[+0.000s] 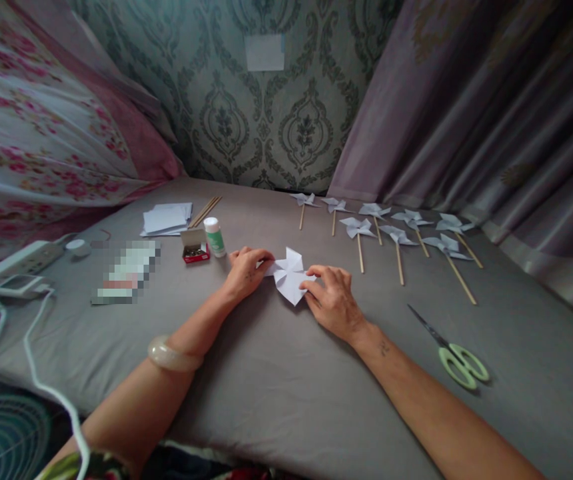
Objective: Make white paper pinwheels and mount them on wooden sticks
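Observation:
A white paper pinwheel point(290, 277) without a stick is between my two hands, just above or on the grey sheet. My left hand point(248, 270) pinches its left blade between thumb and fingers. On the opposite side, my right hand point(334, 297) grips the right blade with curled fingers. Just beyond my left hand stand a white and green glue bottle point(214, 237) and an opened small red box point(195, 247) with metal pins or tacks inside. To the right of my right hand, scissors point(449, 350) with light green handles lie on the sheet.
Several pinwheels on sticks point(358, 230) lie at the back right. At the back left are a stack of white paper point(166, 219) and wooden sticks point(205, 212). A power strip point(16, 267) with white cables sits at the far left, above a fan point(6, 437).

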`<action>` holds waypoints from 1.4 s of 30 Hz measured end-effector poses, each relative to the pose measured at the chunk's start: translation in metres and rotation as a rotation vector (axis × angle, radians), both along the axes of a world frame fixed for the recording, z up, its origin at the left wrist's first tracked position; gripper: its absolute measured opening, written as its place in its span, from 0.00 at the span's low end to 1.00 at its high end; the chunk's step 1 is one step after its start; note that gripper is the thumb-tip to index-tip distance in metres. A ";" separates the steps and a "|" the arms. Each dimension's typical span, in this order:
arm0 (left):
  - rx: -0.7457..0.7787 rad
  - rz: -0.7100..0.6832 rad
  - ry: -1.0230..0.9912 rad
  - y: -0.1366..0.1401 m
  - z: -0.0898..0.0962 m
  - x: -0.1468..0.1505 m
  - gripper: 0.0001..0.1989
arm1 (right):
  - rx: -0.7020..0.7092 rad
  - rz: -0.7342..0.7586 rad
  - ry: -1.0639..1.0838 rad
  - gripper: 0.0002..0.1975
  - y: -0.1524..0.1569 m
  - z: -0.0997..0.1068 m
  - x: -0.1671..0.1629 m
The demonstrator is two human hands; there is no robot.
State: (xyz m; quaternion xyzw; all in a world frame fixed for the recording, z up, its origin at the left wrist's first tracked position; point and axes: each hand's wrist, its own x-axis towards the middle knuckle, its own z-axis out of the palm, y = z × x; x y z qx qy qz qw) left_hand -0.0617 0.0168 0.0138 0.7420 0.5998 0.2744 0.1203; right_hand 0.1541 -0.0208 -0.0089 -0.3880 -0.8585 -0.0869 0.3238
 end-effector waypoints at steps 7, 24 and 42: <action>0.050 -0.007 0.043 0.001 -0.003 0.003 0.08 | 0.011 0.043 -0.019 0.04 -0.003 0.000 -0.003; 0.119 -0.479 0.479 -0.042 0.008 0.011 0.12 | -0.218 0.050 -0.035 0.07 -0.005 0.000 -0.004; 0.072 -0.460 0.581 -0.058 0.015 0.025 0.08 | -0.523 -0.143 0.241 0.05 0.009 0.005 -0.016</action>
